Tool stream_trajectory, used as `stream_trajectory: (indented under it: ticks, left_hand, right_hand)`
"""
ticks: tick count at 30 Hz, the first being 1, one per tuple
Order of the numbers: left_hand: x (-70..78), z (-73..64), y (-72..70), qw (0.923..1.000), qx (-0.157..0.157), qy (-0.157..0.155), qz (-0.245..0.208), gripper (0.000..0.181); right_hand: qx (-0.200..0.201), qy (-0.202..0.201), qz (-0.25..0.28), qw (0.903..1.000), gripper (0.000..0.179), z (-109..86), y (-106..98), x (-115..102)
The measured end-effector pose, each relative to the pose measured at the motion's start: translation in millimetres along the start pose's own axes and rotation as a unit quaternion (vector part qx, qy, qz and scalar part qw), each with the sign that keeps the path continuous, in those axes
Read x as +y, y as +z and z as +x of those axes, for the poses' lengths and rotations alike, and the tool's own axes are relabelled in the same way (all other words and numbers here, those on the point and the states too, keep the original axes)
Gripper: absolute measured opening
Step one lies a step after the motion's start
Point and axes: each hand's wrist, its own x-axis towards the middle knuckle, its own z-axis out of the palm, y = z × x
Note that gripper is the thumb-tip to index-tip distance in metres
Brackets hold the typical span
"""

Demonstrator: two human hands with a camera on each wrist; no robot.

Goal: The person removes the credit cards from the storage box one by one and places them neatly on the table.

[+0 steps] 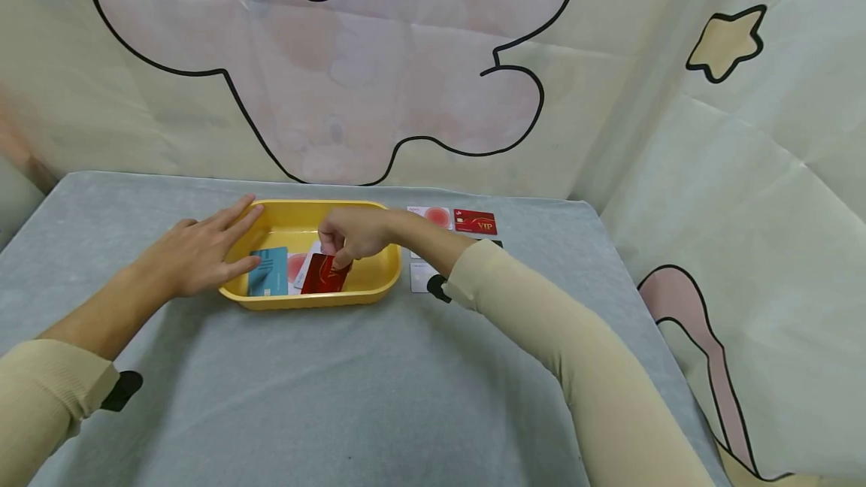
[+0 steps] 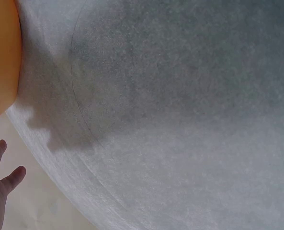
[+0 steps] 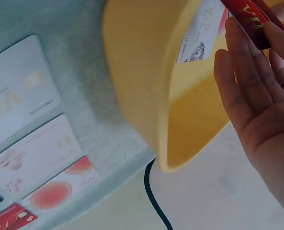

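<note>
My right hand (image 1: 358, 234) pinches a red VIP card (image 1: 323, 276) between thumb and fingers, inside the yellow tray (image 1: 311, 303). In the right wrist view the red card (image 3: 249, 19) is tilted above the tray. Below it lies a white VIP card (image 3: 201, 36) with a small portrait. A blue card (image 1: 271, 273) and a white card with a pink circle (image 1: 295, 267) lie at the tray's left end. My left hand (image 1: 192, 250) spreads its fingers over the tray's left rim. In the left wrist view, part of the left hand (image 2: 0, 177) shows beside the tray.
Right of the tray, more cards lie on the grey cloth: a pink-circle card (image 1: 433, 215), a red VIP card (image 1: 476, 222) and a silver VIP card (image 3: 22, 91). My right forearm hides some. Behind the table (image 1: 338, 382) hangs a printed curtain (image 1: 629, 96).
</note>
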Motion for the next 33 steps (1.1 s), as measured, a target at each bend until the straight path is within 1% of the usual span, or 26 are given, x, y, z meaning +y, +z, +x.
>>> stream_trajectory:
  ticks: [3,4,8,12,15,17,23,27,30,33]
  left_hand:
    - [0.1,-0.2,-0.4,1.0000,-0.003,-0.002,-0.001,0.087]
    - [0.3,-0.3,-0.6,1.0000,-0.004,-0.002,-0.001,0.087]
    - [1.1,-0.5,-1.2,1.0000,-0.007,-0.005,-0.001,0.087]
    - [1.2,-0.7,-1.2,1.0000,-0.008,-0.006,0.001,0.087]
    - [0.7,-0.9,-1.0,0.9999,-0.008,-0.005,0.003,0.088]
    - [1.0,-0.8,-1.1,1.0000,-0.008,-0.003,0.004,0.088]
    - [1.6,0.0,-0.8,1.0000,-0.006,-0.004,0.002,0.087]
    - [1.6,-0.2,-0.6,1.0000,-0.004,-0.005,0.002,0.087]
    - [1.6,-0.5,-0.5,1.0000,-0.005,-0.004,0.002,0.087]
    - [1.6,-0.7,-0.4,1.0000,-0.007,-0.005,0.002,0.087]
  right_hand:
    - [0.008,0.001,-0.013,0.9999,0.010,-8.2,1,2]
    - [0.008,0.003,-0.009,0.9999,0.010,-10.8,1,4]
    - [0.006,0.014,0.014,0.9998,0.023,-21.9,-2,9]
    - [0.009,0.009,0.043,0.9990,0.038,-33.1,-9,13]
    - [0.021,0.001,0.059,0.9980,0.042,-41.2,-15,16]
    - [0.033,0.003,0.067,0.9972,0.042,-46.9,-18,17]
    - [0.067,0.022,0.054,0.9960,0.038,-64.8,-26,18]
    - [0.089,0.010,0.050,0.9947,0.034,-75.1,-29,20]
    - [0.101,0.008,0.060,0.9930,0.033,-82.4,-28,23]
    - [0.111,0.016,0.077,0.9907,0.032,-90.6,-27,26]
